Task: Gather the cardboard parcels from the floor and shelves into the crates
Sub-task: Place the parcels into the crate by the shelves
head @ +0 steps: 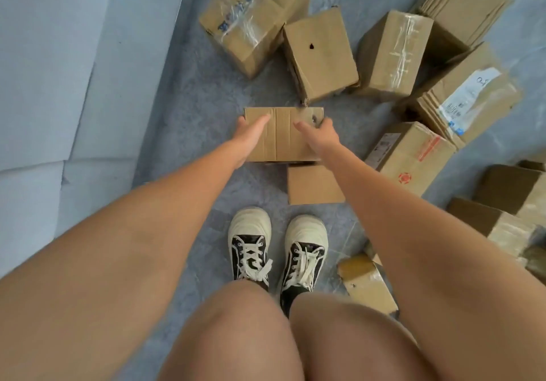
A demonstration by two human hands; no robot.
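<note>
A flat cardboard parcel [282,133] is held just above the grey floor [189,91], ahead of the two shoes [277,250]. The left hand [250,132] is clamped on the parcel's left edge, thumb laid across the top and fingers wrapped under out of sight. The right hand [320,135] is closed on the right edge in the same way. For a clean lift, the grip should be kept level and even on both edges, and the parcel raised straight up so that the small box [314,184] lying partly beneath its right corner is not dragged along.

Left of the parcel, a pale wall or panel [59,70] is seen. Beyond it and to its right, more taped boxes [322,52] are scattered across the floor. No crate is in view.
</note>
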